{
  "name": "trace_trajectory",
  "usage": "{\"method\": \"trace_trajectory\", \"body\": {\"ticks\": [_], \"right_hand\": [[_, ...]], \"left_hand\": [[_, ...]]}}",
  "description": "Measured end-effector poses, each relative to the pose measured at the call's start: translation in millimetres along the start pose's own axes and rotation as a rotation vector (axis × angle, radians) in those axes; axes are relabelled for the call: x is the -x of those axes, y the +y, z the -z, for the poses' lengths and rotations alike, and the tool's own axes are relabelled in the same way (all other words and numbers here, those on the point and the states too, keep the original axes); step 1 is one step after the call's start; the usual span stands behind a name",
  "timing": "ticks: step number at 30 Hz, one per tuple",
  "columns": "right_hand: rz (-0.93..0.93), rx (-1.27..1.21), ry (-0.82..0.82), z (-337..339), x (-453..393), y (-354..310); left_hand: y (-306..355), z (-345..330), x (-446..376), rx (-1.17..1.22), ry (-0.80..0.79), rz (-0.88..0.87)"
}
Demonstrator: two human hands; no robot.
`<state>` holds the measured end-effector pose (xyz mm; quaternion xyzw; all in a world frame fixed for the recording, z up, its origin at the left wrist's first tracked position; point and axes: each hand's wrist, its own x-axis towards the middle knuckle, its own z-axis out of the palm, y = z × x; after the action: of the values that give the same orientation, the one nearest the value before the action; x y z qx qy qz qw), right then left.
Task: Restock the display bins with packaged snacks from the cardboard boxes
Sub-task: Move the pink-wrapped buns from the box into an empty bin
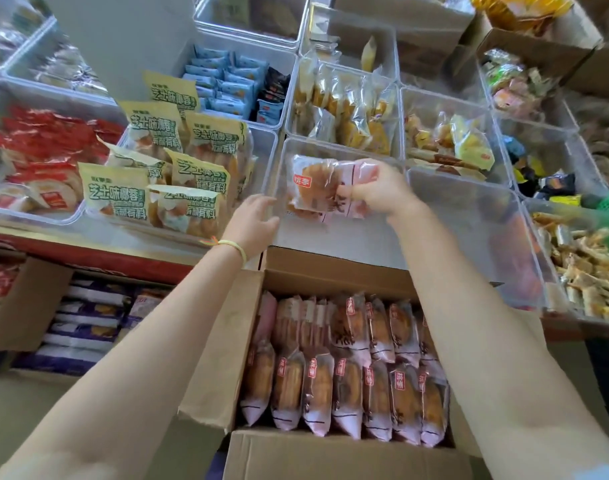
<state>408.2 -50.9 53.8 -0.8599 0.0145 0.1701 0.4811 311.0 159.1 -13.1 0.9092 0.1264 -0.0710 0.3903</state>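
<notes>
the right hand (377, 192) is curled around a small bunch of pink-wrapped pastry packets (322, 190), holding them inside a clear display bin (348, 237) near the centre of the view; the front packet shows a round brown pastry and a red label. the bin otherwise shows mostly its bare floor. the left hand (253, 221) reaches to the bin's near left corner, at about 9 o'clock from the held packets, fingers loosely spread and resting against the clear wall — it grips nothing. a thin yellow-green band (234, 247) circles that wrist.

at 6 o'clock from the bin, below and between the forearms, sits an open cardboard box (227, 341) packed with two rows of the same pink packets (344, 375) standing on edge. at 9 o'clock from that box, another carton (26, 299) holds white and purple packs (85, 327).

at 9 o'clock from the centre bin a neighbouring bin carries green-lettered bread bags (171, 168), and further out at 9 o'clock lie red-wrapped packs (43, 147). at 12 o'clock a bin holds clear-wrapped yellow cakes (348, 112); at 11 o'clock, small blue packets (223, 84). at 3 o'clock, past a nearly bare clear bin (476, 237), a bin at the right edge holds pale stick-shaped snacks (583, 271).
</notes>
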Motion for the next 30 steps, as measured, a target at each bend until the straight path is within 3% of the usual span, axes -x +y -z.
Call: {"method": "trace_trajectory", "body": {"ticks": [4,6,10,17,22,26,28,30], "right_hand": [[-0.225,0.292,-0.215,-31.6,-37.7,33.3],[-0.314,0.318,-0.259,-45.0,-49.3,45.3],[-0.439,0.111,-0.2,-66.3,-71.1,62.3],[-0.494,0.154,-0.176,-69.7,-81.5,73.6],[-0.361,0.436,-0.033,-53.7,-58.3,58.1],[-0.117,0.236,0.129,-46.9,-7.2,30.6],[-0.007,0.01,0.064,-45.1,36.7,16.0],[0.049,-0.18,-0.155,-43.5,87.0,5.7]], "left_hand": [[-21.1,-28.7,-21.6,-0.15,-0.079,0.0],[-29.7,-38.1,-25.3,-0.287,-0.11,-0.029],[-42.1,-50.6,-25.1,-0.453,-0.079,-0.082],[-45.9,-55.6,-27.5,-0.449,-0.07,-0.067],[-46.3,-52.3,-27.4,-0.439,-0.1,-0.087],[-44.4,-41.2,-13.4,-0.186,0.039,-0.177],[-41.9,-37.8,9.7,-0.062,0.215,-0.202],[-42.5,-40.5,39.2,-0.016,0.39,-0.169]]}}
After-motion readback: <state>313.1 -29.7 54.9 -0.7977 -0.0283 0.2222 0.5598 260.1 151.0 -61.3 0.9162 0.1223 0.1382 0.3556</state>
